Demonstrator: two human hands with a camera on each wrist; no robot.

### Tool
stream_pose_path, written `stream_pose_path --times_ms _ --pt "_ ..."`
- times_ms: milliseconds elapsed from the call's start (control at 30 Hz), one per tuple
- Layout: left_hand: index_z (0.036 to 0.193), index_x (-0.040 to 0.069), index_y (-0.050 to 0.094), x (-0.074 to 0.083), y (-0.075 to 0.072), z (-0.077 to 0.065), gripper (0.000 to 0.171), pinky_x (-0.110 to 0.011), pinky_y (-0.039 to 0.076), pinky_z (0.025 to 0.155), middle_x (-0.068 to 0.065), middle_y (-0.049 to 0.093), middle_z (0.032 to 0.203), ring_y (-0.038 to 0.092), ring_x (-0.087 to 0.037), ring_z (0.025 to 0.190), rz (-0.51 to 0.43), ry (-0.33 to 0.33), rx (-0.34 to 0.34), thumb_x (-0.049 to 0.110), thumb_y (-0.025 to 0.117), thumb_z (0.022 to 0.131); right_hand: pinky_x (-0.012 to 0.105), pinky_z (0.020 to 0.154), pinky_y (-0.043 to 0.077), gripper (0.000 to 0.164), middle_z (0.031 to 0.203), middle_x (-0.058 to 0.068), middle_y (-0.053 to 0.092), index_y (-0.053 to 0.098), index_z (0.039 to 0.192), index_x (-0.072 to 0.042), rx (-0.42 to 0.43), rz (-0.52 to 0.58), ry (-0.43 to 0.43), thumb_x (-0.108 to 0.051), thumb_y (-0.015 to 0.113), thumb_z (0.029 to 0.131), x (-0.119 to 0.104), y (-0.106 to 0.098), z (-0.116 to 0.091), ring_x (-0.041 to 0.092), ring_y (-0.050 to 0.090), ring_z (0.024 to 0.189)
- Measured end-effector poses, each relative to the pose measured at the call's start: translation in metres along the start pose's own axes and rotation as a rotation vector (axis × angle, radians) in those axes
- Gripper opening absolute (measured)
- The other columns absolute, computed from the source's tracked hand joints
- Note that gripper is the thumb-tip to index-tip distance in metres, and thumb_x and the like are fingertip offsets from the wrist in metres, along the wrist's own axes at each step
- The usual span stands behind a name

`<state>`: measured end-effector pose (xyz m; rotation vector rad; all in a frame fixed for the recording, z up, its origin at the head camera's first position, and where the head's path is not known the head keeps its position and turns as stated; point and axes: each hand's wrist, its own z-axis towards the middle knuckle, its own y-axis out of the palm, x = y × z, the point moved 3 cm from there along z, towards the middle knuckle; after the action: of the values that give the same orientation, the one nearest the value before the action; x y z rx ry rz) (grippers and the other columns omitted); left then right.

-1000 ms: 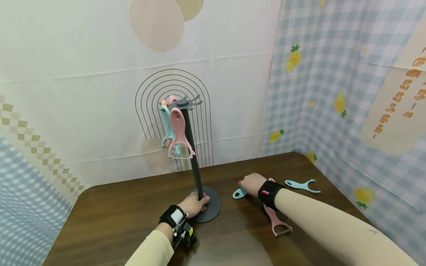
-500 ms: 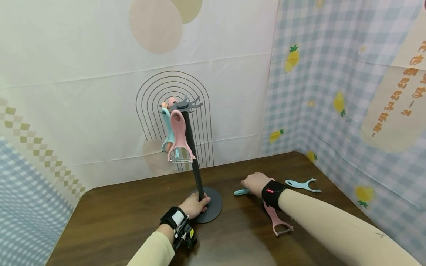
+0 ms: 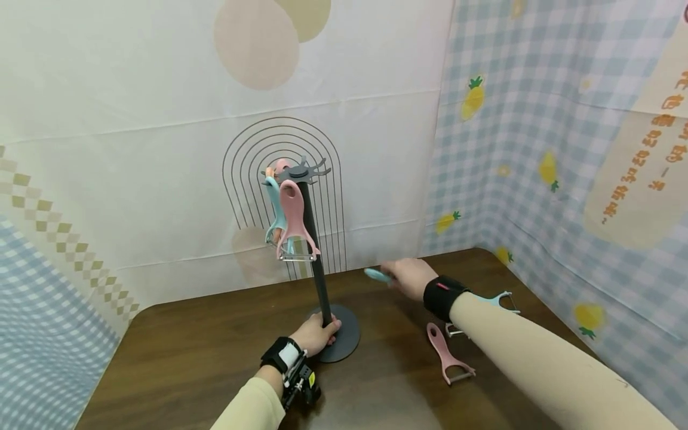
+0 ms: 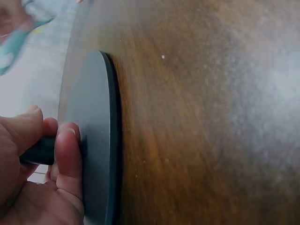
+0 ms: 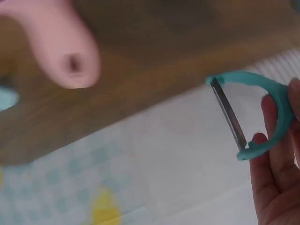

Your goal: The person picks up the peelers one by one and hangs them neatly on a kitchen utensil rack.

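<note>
In the head view my left hand [image 3: 313,333] grips the dark pole [image 3: 321,286] of an upright stand just above its round grey base [image 3: 346,334]. The left wrist view shows thumb and fingers curled round that pole, close over the base [image 4: 96,140]. My right hand [image 3: 411,278] holds a light blue Y-shaped peeler [image 3: 377,275] above the table, right of the stand. In the right wrist view its head and metal blade [image 5: 229,114] stick out past my fingers [image 5: 267,173]. A pink peeler [image 3: 294,215] and a light blue one [image 3: 274,203] hang from the stand's hooked top [image 3: 298,172].
A pink peeler [image 3: 446,355] lies on the brown table [image 3: 215,334] below my right wrist. Beside it, my forearm partly covers another peeler [image 3: 454,329] and a light blue one [image 3: 506,300]. Printed cloth [image 3: 387,149] hangs behind the table and along its right side.
My right hand has lifted the light blue peeler off the table and moved up and slightly left. The pink peeler's handle has come into view. My left hand stays on the pole.
</note>
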<state>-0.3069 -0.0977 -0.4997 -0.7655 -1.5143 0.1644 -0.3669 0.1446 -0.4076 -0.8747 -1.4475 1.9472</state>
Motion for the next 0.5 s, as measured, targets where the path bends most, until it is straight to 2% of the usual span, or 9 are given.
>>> stream_pose_path --times_ms 67,167,267,367,500 --pt "0.095 0.004 0.058 0.000 0.000 0.000 0.020 -0.031 0.042 0.064 -0.003 0.057 0.068 0.055 -0.014 0.064 0.004 0.001 0.004 0.022 0.051 0.102 0.034 0.064 0.047 0.011 0.081 -0.002 0.062 0.061 0.097 -0.012 0.063 0.149 0.041 -0.011 0.070 0.090 -0.010 -0.019 0.010 0.012 0.057 0.071" --pt "0.095 0.005 0.058 0.001 0.000 0.001 0.019 -0.031 0.041 0.064 -0.003 0.057 0.069 0.055 -0.015 0.064 0.005 -0.002 0.010 0.021 0.051 0.102 0.035 0.071 0.049 0.014 0.091 0.002 0.064 0.061 0.106 -0.009 0.171 0.353 0.093 -0.012 0.065 0.094 -0.022 -0.048 0.029 0.015 0.061 0.081" --pt "0.095 0.004 0.057 0.002 0.000 0.000 0.018 -0.031 0.042 0.064 -0.003 0.057 0.068 0.055 -0.015 0.064 0.005 -0.004 0.015 0.020 0.052 0.102 0.034 0.077 0.050 0.018 0.099 0.005 0.064 0.058 0.111 -0.007 0.273 0.492 0.109 -0.013 0.063 0.095 -0.036 -0.075 0.048 0.017 0.062 0.088" --pt "0.097 0.004 0.057 0.003 0.001 -0.002 0.017 -0.030 0.042 0.064 -0.002 0.057 0.068 0.056 -0.014 0.064 0.004 -0.012 0.013 0.020 0.051 0.102 0.032 0.079 0.051 0.020 0.102 0.007 0.066 0.057 0.111 -0.004 0.358 0.571 0.071 -0.011 0.064 0.095 -0.053 -0.099 0.066 0.018 0.064 0.091" --pt "0.099 0.003 0.057 0.002 0.001 -0.004 0.017 -0.030 0.043 0.064 -0.002 0.057 0.070 0.056 -0.015 0.066 0.007 -0.023 0.019 0.019 0.051 0.102 0.029 0.079 0.051 0.020 0.103 0.008 0.068 0.056 0.112 -0.003 0.429 0.605 0.006 -0.010 0.063 0.095 -0.075 -0.127 0.082 0.015 0.065 0.091"
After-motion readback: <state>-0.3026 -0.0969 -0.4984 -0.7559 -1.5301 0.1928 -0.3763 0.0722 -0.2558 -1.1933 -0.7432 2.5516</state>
